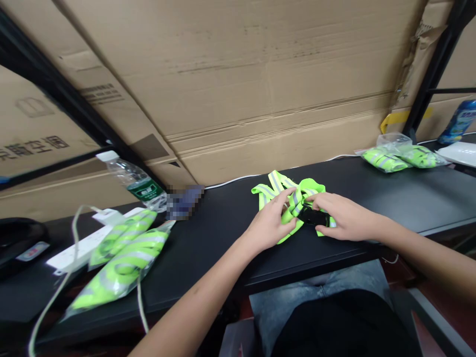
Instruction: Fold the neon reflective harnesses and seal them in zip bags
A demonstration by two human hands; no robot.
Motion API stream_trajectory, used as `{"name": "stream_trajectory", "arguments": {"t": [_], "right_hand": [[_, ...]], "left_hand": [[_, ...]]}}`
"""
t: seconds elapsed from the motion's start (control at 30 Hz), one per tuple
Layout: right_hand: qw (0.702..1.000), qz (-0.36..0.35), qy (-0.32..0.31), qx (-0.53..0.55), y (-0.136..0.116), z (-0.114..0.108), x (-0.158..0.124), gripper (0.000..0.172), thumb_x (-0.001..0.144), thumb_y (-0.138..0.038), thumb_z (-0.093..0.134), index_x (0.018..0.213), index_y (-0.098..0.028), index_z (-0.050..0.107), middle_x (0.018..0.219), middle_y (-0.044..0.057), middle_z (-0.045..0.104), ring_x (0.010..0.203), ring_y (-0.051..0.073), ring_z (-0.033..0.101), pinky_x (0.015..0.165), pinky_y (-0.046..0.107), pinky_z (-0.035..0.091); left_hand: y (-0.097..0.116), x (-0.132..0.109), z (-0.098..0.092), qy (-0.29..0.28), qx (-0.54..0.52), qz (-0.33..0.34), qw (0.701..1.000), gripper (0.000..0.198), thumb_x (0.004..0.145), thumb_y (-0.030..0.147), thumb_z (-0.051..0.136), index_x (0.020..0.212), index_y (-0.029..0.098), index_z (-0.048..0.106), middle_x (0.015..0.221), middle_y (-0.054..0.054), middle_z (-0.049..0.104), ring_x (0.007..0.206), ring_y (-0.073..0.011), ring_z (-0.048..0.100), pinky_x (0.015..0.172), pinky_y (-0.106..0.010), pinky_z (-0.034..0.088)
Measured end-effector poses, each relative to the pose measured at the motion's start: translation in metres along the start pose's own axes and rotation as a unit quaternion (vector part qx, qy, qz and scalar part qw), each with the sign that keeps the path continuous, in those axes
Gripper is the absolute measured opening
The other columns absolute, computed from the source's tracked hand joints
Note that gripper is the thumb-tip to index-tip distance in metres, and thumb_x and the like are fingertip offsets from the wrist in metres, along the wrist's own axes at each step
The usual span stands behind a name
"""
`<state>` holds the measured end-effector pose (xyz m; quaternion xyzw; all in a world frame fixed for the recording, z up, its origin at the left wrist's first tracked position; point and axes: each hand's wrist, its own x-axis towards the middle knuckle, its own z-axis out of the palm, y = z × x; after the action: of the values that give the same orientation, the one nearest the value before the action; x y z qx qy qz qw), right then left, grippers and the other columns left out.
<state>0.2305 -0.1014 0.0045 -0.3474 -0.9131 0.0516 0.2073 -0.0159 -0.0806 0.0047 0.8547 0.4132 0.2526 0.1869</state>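
Reflective vest [310, 187], neon green, apparently light, limp webbing, bunched mid-surface [390, 198]; left hand [267, 223], fingers clenched on the straps [286, 232]; right hand [344, 215], fingers pinching the black plastic buckle [314, 216], likely the firmest hold.

Packing or light-assembly station in a stockroom, probably; the low, tilted view makes the room's extent hard to judge. Flattened corrugated cartons [238, 84] stand stacked against black metal shelving uprights [422, 74]. Long black workbench [394, 198] runs in front of them, with a white power strip [80, 248] on it. Hi-vis reflective vests sealed in clear plastic bags [121, 267] lie at both ends, one loose vest [286, 201] mid-bench. Reads as a workplace, not a home.
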Motion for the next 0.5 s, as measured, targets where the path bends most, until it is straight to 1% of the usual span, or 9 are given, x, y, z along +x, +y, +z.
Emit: {"name": "stream_trajectory", "arguments": {"t": [0.03,0.1,0.17,0.23,0.27,0.3,0.4,0.47,0.5], "right_hand": [[1.000,0.009,-0.003,0.000,0.000,0.000,-0.001,0.020,0.088,-0.026,0.062,0.102,-0.021,0.050,0.111,0.012,0.064,0.097,0.027,0.062,0.083,0.043,0.050],[1.000,0.029,-0.004,0.011,0.000,0.001,0.000,0.019,0.087,-0.021,0.061,0.101,-0.021,0.049,0.120,0.014,0.060,0.091,0.024,0.063,0.078,0.039,0.051],[0.999,0.041,0.005,0.016,0.001,0.002,0.003,0.019,0.084,-0.016,0.060,0.098,-0.020,0.048,0.125,0.015,0.058,0.086,0.020,0.063,0.072,0.035,0.050],[0.999,0.029,0.023,-0.016,0.003,0.004,0.006,0.018,0.084,-0.013,0.059,0.098,-0.020,0.049,0.113,0.013,0.064,0.084,0.021,0.063,0.072,0.035,0.049],[0.998,0.008,0.036,-0.052,0.004,0.005,0.006,0.017,0.086,-0.012,0.056,0.100,-0.020,0.051,0.106,0.011,0.067,0.086,0.023,0.063,0.075,0.037,0.048],[0.994,-0.020,0.053,-0.096,0.005,0.007,0.006,0.017,0.089,-0.010,0.052,0.104,-0.019,0.053,0.103,0.011,0.069,0.090,0.025,0.063,0.079,0.040,0.047],[0.967,-0.104,0.093,-0.214,0.003,0.011,0.003,0.033,0.097,-0.006,0.040,0.123,-0.019,0.056,0.116,0.012,0.071,0.099,0.026,0.064,0.086,0.044,0.043],[0.955,-0.132,0.104,-0.245,-0.001,0.014,-0.002,0.036,0.099,-0.007,0.039,0.126,-0.021,0.058,0.118,0.010,0.072,0.098,0.025,0.065,0.086,0.043,0.043],[0.953,-0.138,0.103,-0.250,-0.004,0.015,-0.005,0.033,0.100,-0.009,0.041,0.124,-0.021,0.060,0.116,0.010,0.072,0.097,0.025,0.065,0.086,0.043,0.043]], "left_hand": [[-0.004,0.000,0.000,0.004,-0.037,-0.005,0.999,0.067,0.080,0.023,0.060,0.145,0.025,0.042,0.104,-0.005,0.058,0.081,-0.0170,0.058,0.075,-0.033,0.050],[-0.011,0.002,0.001,0.019,-0.121,-0.029,0.992,0.065,0.077,0.020,0.058,0.140,0.023,0.046,0.103,-0.004,0.056,0.079,-0.0148,0.057,0.073,-0.031,0.049],[-0.018,0.007,0.002,0.043,-0.206,-0.056,0.976,0.065,0.072,0.016,0.058,0.136,0.021,0.049,0.098,-0.003,0.055,0.081,-0.0146,0.057,0.075,-0.031,0.049],[-0.025,0.012,0.001,0.066,-0.269,-0.085,0.957,0.063,0.071,0.016,0.058,0.133,0.019,0.050,0.089,-0.001,0.055,0.079,-0.0146,0.058,0.076,-0.031,0.049],[-0.028,0.014,0.001,0.078,-0.288,-0.099,0.949,0.060,0.071,0.016,0.057,0.131,0.018,0.052,0.086,0.000,0.056,0.079,-0.0148,0.058,0.075,-0.031,0.049],[-0.030,0.015,0.001,0.091,-0.295,-0.110,0.945,0.056,0.071,0.017,0.056,0.128,0.018,0.054,0.085,0.000,0.056,0.078,-0.0152,0.058,0.075,-0.031,0.049],[-0.028,0.011,0.001,0.148,-0.259,-0.132,0.945,0.042,0.077,0.021,0.054,0.119,0.018,0.057,0.096,-0.004,0.058,0.087,-0.0183,0.060,0.077,-0.034,0.051],[-0.019,0.003,0.002,0.182,-0.194,-0.112,0.957,0.041,0.084,0.029,0.055,0.123,0.020,0.054,0.112,-0.008,0.057,0.100,-0.0216,0.060,0.084,-0.038,0.053],[-0.012,-0.002,0.002,0.181,-0.150,-0.089,0.968,0.046,0.086,0.034,0.057,0.130,0.021,0.051,0.120,-0.009,0.055,0.107,-0.0235,0.058,0.088,-0.041,0.053]]}}
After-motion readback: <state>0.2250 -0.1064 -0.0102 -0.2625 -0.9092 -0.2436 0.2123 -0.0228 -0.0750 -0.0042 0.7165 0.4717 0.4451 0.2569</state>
